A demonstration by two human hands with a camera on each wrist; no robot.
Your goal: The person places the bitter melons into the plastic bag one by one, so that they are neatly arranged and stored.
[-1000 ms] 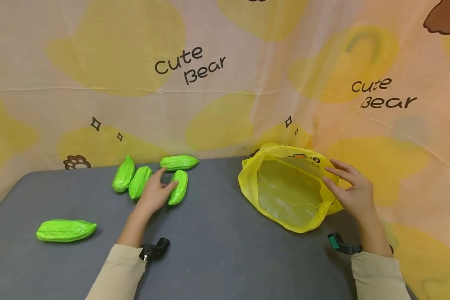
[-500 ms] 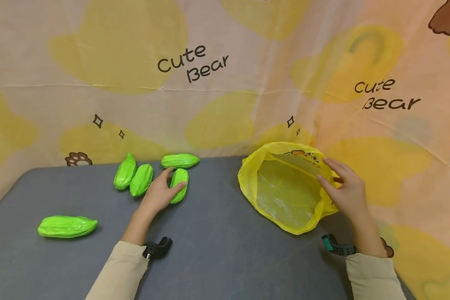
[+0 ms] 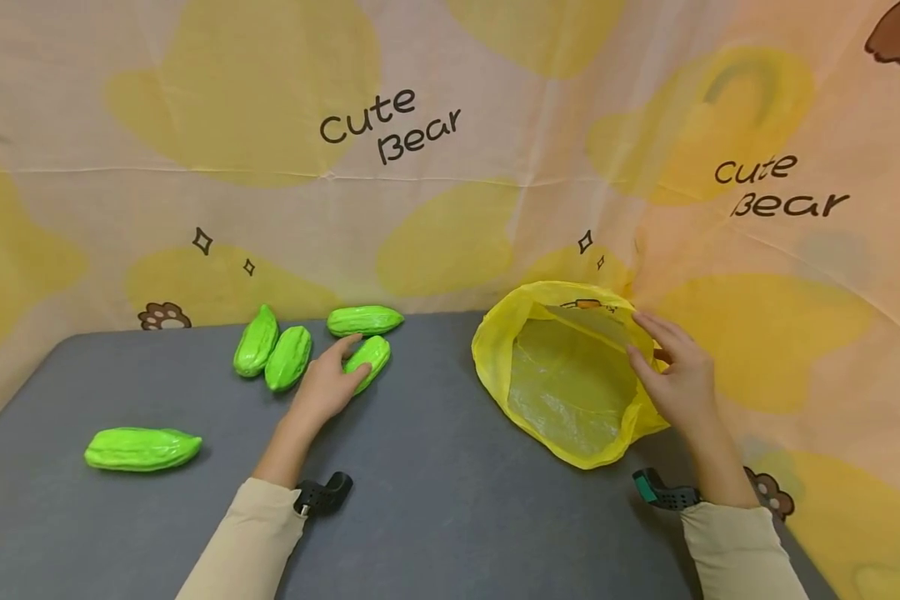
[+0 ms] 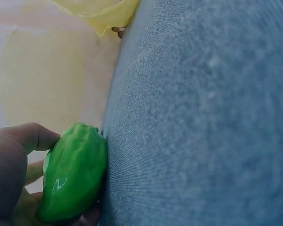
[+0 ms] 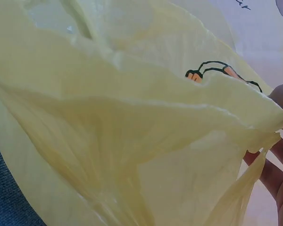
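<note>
My left hand [image 3: 327, 383] grips a bright green bitter melon [image 3: 375, 352] with ridged, glossy skin. In the left wrist view, the thumb lies on the upper end of this melon [image 4: 75, 174] and the fingers curl behind it, close against the tabletop. At the right, my right hand [image 3: 678, 377] holds the side rim of a yellow plastic bag [image 3: 491, 354], thumb at the inner side and fingers outside. The bag's mouth gapes toward me. The right wrist view shows the thin yellow film of the bag [image 5: 108, 136] folded between the fingers.
Two bitter melons, one [image 3: 256, 342] beside another [image 3: 288, 358], lie left of my left hand. A third melon [image 3: 365, 321] lies behind it by the patterned cloth backdrop [image 3: 442, 233]. Another melon [image 3: 144, 450] lies nearer at the left on the grey tabletop [image 3: 450, 517].
My left fingers have closed in around the bitter melon, which has turned and tilted to the right. My right hand has shifted left onto the bag's rim, pulling its mouth slightly.
</note>
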